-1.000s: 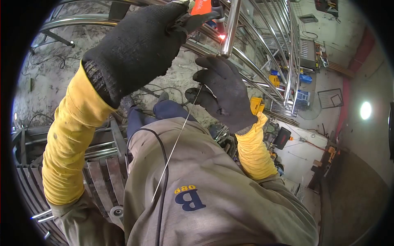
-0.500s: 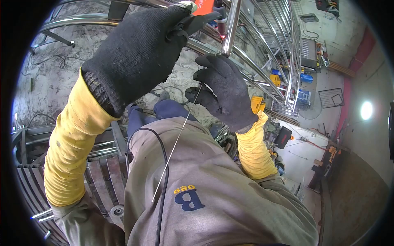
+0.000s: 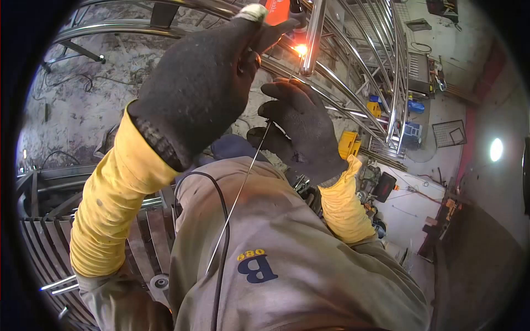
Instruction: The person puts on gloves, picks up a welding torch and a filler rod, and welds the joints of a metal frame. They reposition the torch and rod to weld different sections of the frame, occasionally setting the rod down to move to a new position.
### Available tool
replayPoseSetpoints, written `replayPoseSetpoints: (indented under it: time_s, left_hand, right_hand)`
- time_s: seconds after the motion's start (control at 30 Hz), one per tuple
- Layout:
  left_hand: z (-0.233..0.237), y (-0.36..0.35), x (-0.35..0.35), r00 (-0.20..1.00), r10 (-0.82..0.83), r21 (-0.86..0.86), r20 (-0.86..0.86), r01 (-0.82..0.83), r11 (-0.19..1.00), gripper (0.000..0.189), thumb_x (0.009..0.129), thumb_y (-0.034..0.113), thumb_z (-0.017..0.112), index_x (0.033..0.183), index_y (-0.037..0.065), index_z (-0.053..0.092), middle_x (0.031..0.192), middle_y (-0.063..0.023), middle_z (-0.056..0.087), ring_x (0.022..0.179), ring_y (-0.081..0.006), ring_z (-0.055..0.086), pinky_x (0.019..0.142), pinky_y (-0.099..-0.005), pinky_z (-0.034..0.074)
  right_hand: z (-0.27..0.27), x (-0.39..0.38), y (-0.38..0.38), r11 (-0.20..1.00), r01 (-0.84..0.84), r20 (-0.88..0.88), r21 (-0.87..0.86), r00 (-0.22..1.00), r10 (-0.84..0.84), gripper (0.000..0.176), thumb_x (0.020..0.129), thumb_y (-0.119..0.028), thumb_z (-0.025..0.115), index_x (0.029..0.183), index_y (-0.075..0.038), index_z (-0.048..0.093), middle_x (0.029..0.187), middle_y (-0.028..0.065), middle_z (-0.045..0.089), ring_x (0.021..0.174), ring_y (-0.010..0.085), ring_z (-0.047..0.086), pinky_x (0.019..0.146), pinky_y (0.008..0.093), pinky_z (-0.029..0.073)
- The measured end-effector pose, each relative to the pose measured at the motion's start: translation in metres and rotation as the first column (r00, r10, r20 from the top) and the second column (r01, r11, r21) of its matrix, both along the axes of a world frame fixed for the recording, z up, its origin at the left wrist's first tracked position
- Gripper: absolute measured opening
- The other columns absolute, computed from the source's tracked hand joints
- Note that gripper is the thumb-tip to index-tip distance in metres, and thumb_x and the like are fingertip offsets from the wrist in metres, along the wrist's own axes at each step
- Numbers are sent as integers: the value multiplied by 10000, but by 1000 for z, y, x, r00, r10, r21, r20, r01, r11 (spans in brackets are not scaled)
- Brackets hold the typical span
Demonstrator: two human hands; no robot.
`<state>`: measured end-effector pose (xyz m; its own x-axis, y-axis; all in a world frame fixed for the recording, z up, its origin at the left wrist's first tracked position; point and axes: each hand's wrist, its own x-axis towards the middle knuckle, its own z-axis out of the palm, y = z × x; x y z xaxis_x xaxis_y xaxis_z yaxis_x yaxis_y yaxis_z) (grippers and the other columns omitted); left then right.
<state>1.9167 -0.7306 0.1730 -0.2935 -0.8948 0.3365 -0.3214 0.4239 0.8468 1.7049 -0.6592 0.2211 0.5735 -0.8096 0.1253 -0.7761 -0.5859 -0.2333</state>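
My left hand [image 3: 201,85], in a dark glove with a yellow sleeve, is closed at the welding torch [image 3: 298,21]; its grip is partly hidden. A bright orange glow [image 3: 301,49] shows below the torch, against the side of a shiny metal tube [image 3: 313,41] near its lower end. Just under that end is my right hand [image 3: 306,124], also gloved, with its fingers bent around a thin rod [image 3: 240,190]. The rod slants from over the shirt up through the fingers towards the glow. A black cable [image 3: 223,207] hangs across the shirt.
Curved shiny rails [image 3: 116,27] run across the upper left, and a tubular metal frame [image 3: 386,71] stands at the upper right. Slatted metal bars [image 3: 146,237] lie at lower left. Yellow cases [image 3: 349,144] and blue items [image 3: 412,132] sit on the right.
The small red spot at the tube has become a bright orange glow that lights the gloves and shirt. My left hand and forearm have shifted slightly right and down.
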Motion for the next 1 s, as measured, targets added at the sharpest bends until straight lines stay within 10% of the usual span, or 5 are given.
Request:
replayPoseSetpoints:
  time_s: [0.2, 0.33, 0.63, 0.93, 1.0]
  left_hand:
    - [87, -30, 22, 984, -178, 752, -14, 128, 647, 269, 1050, 240, 564, 1150, 0, 635, 668, -54, 610, 578, -153, 634, 555, -347, 510]
    - [77, -32, 29, 941, -260, 581, -218, 339, 740, 385, 1077, 365, 551, 1124, -8, 635, 648, -52, 594, 576, -143, 623, 554, -340, 505]
    - [77, -34, 24, 972, -215, 518, 91, 138, 844, 296, 1046, 262, 554, 1089, -20, 631, 676, -65, 623, 599, -151, 634, 570, -346, 532]
    - [82, -67, 32, 906, -315, 811, -283, 401, 426, 401, 1026, 206, 562, 1325, -59, 590, 718, -56, 642, 614, -134, 635, 564, -311, 532]
    - [80, -60, 21, 963, -267, 825, -41, 183, 535, 488, 1023, 196, 556, 1421, -82, 514, 735, -65, 651, 620, -143, 644, 574, -308, 545]
  right_hand:
    - [4, -8, -10, 996, -75, -56, -40, 996, 73, 400, 743, -299, 816, 1020, -52, 666, 1218, 157, 648, 1139, 398, 621, 989, 497, 504]
    - [3, -2, -13, 999, -35, -13, 1, 999, 35, 358, 718, -215, 796, 1012, -59, 665, 1168, 145, 645, 1114, 372, 619, 972, 482, 516]
    - [5, 3, -18, 999, -10, -33, -39, 999, 9, 361, 731, -194, 802, 1038, -54, 674, 1146, 142, 668, 1112, 344, 640, 966, 470, 523]
    - [1, -1, -20, 999, 46, -7, -12, 999, -46, 394, 765, -306, 860, 1016, -58, 685, 1207, 154, 687, 1117, 373, 659, 912, 472, 514]
    - [-2, -4, -20, 999, 35, -21, -26, 999, -36, 396, 762, -307, 860, 1014, -56, 685, 1202, 153, 688, 1113, 373, 662, 907, 473, 517]
